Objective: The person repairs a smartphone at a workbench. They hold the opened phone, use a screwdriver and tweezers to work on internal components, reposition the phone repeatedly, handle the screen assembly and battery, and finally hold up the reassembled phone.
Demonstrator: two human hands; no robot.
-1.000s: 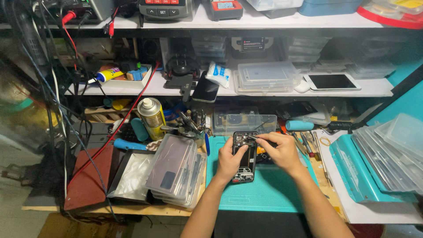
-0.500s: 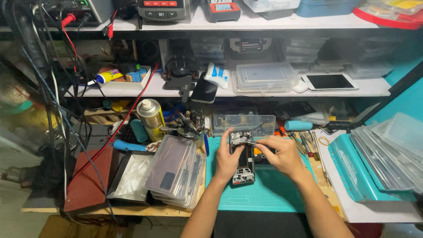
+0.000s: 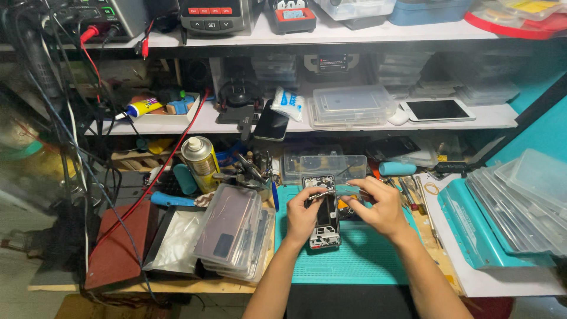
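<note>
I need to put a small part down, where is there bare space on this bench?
The teal mat is bare below the opened phone, toward the near edge, right of the left hand forearm. Left of the mat, stacked clear cases crowd; right, tools and trays.

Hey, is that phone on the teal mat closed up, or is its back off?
Open. The phone lies on the teal mat with internal parts and frame exposed, no back cover on it, between the left hand and right hand.

Your head camera looks steeply down at the workbench mat [image 3: 360, 260], fairly close, shelves [image 3: 354, 125] probably straight ahead.
</note>
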